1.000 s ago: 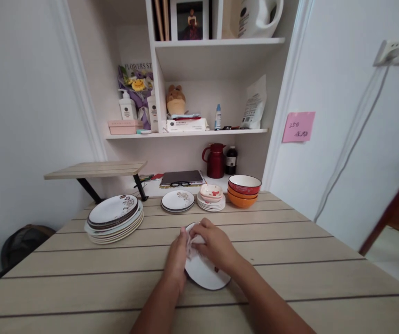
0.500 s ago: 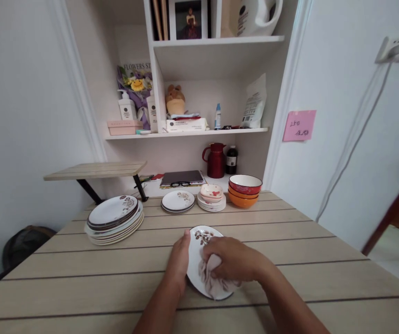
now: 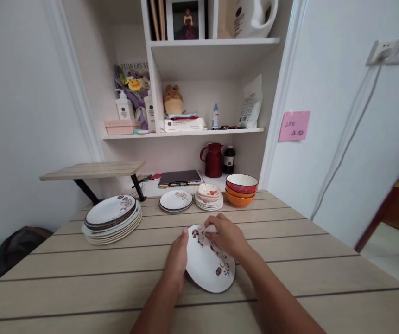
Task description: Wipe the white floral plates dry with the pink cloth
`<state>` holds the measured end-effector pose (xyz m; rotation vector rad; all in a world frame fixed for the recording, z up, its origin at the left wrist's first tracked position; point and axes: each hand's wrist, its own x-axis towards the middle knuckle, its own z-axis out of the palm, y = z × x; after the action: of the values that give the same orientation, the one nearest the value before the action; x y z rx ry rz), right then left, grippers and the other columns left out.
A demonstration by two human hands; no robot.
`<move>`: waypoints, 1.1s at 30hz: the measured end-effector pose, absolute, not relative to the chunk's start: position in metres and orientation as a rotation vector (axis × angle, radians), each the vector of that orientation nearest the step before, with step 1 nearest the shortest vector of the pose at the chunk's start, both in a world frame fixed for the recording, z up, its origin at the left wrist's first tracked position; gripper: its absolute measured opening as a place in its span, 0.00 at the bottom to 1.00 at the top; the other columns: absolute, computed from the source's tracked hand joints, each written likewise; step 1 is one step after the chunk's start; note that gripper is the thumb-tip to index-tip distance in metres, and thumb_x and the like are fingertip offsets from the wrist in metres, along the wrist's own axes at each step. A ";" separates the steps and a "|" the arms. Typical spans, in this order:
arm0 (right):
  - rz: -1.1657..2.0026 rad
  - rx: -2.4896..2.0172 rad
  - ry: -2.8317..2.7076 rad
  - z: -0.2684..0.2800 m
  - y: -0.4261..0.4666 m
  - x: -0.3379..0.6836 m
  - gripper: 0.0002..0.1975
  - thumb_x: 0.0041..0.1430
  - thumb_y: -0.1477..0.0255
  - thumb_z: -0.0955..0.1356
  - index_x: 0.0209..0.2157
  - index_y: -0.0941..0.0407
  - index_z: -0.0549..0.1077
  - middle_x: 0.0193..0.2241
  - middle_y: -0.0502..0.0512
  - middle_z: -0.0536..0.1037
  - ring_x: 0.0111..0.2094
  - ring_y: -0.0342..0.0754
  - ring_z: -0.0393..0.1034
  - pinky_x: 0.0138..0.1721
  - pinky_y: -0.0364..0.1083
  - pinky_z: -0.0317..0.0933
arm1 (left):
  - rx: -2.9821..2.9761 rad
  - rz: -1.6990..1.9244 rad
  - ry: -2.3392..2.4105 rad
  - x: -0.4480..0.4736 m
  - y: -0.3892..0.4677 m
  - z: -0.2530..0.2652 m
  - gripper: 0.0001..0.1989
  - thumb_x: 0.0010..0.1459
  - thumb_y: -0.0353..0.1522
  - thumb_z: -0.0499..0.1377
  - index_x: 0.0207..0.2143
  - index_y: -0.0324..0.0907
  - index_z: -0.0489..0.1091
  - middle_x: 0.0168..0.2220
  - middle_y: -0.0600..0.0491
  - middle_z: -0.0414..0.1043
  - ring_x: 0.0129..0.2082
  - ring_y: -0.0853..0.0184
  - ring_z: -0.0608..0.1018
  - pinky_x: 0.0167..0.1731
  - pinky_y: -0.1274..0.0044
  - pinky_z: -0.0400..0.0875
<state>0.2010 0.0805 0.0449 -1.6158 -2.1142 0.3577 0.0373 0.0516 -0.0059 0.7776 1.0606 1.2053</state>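
A white plate (image 3: 202, 269) with brown flowers and a dark rim is tilted above the wooden table. My left hand (image 3: 177, 257) grips its left edge, thumb up along the rim and the other fingers hidden behind. At the plate's upper right, my right hand (image 3: 227, 235) is closed on a crumpled pale pink cloth (image 3: 203, 235), which presses against the plate's face. Beyond the hands stand a short stack of matching plates (image 3: 176, 200) and a pile of small white dishes (image 3: 209, 197).
At the left is a tall stack of plates (image 3: 110, 215) beside a small raised wooden stand (image 3: 93, 170). Red and orange bowls (image 3: 241, 190) are nested at the back right. Behind them, a red thermos jug (image 3: 213, 160) and a dark bottle (image 3: 229, 160) stand under the shelves.
My right hand has moved the cloth from the plate's lower part up to its top edge, uncovering flowers at the lower right. My left hand keeps its hold. The view has shifted slightly.
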 end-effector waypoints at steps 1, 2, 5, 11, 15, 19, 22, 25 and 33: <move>0.357 -1.662 -2.177 0.048 0.079 0.207 0.12 0.50 0.72 0.67 0.39 0.50 0.74 0.39 0.53 0.73 0.37 0.48 0.69 0.33 0.44 0.53 | 0.774 1.198 1.060 0.037 0.051 -0.006 0.33 0.51 0.53 0.58 0.48 0.37 0.72 0.35 0.42 0.80 0.33 0.55 0.80 0.35 0.69 0.72; 0.367 -1.680 -2.261 0.050 0.076 0.212 0.13 0.49 0.72 0.68 0.39 0.50 0.75 0.38 0.53 0.74 0.37 0.49 0.69 0.32 0.44 0.52 | 0.775 1.192 1.058 0.037 0.051 -0.005 0.32 0.51 0.53 0.58 0.48 0.36 0.73 0.35 0.41 0.80 0.34 0.55 0.80 0.36 0.69 0.72; 0.450 -1.526 -2.525 0.057 0.064 0.216 0.14 0.44 0.72 0.70 0.37 0.49 0.76 0.37 0.53 0.77 0.38 0.52 0.70 0.32 0.45 0.53 | 0.809 1.199 1.047 0.037 0.049 -0.003 0.32 0.51 0.54 0.58 0.46 0.36 0.74 0.36 0.42 0.80 0.36 0.55 0.80 0.38 0.69 0.72; 0.504 -1.247 -2.335 0.049 0.054 0.178 0.12 0.49 0.72 0.68 0.39 0.50 0.74 0.39 0.51 0.74 0.40 0.48 0.70 0.40 0.43 0.56 | 0.885 1.272 1.025 0.037 0.051 -0.001 0.34 0.49 0.55 0.59 0.46 0.36 0.74 0.38 0.44 0.79 0.36 0.57 0.79 0.37 0.71 0.71; 0.448 -1.261 -2.194 0.037 0.061 0.162 0.11 0.51 0.74 0.68 0.38 0.50 0.73 0.39 0.50 0.70 0.39 0.46 0.69 0.40 0.42 0.56 | 0.831 1.235 0.994 0.037 0.053 -0.002 0.35 0.50 0.56 0.58 0.47 0.36 0.73 0.34 0.44 0.79 0.32 0.59 0.80 0.33 0.73 0.70; 0.445 -1.369 -2.067 0.032 0.073 0.172 0.09 0.53 0.72 0.68 0.38 0.50 0.73 0.38 0.50 0.69 0.38 0.45 0.68 0.37 0.42 0.55 | 0.829 1.229 1.061 0.039 0.052 -0.002 0.37 0.49 0.56 0.57 0.49 0.35 0.72 0.31 0.44 0.79 0.29 0.59 0.79 0.29 0.73 0.69; 0.453 -1.446 -2.047 0.032 0.078 0.183 0.09 0.53 0.72 0.68 0.38 0.49 0.73 0.38 0.49 0.70 0.36 0.45 0.68 0.35 0.42 0.54 | 0.843 1.211 1.072 0.040 0.049 -0.002 0.36 0.50 0.56 0.57 0.48 0.35 0.72 0.32 0.43 0.79 0.29 0.59 0.79 0.30 0.73 0.69; 0.440 -1.487 -2.108 0.035 0.076 0.191 0.10 0.52 0.73 0.67 0.38 0.50 0.72 0.37 0.50 0.70 0.35 0.46 0.68 0.35 0.43 0.53 | 0.871 1.226 1.061 0.040 0.046 0.000 0.34 0.51 0.55 0.57 0.47 0.36 0.73 0.35 0.44 0.80 0.33 0.59 0.80 0.33 0.74 0.69; 0.630 -1.208 -2.295 0.040 0.066 0.191 0.12 0.47 0.75 0.69 0.37 0.51 0.73 0.37 0.51 0.72 0.38 0.48 0.69 0.40 0.44 0.57 | 0.903 1.299 1.027 0.040 0.048 -0.002 0.31 0.48 0.55 0.59 0.40 0.36 0.76 0.40 0.42 0.78 0.42 0.55 0.78 0.40 0.71 0.70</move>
<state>0.1914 0.0658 0.0400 -1.2082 -2.2948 0.6300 0.0399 0.0477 -0.0015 0.9031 1.0272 1.2986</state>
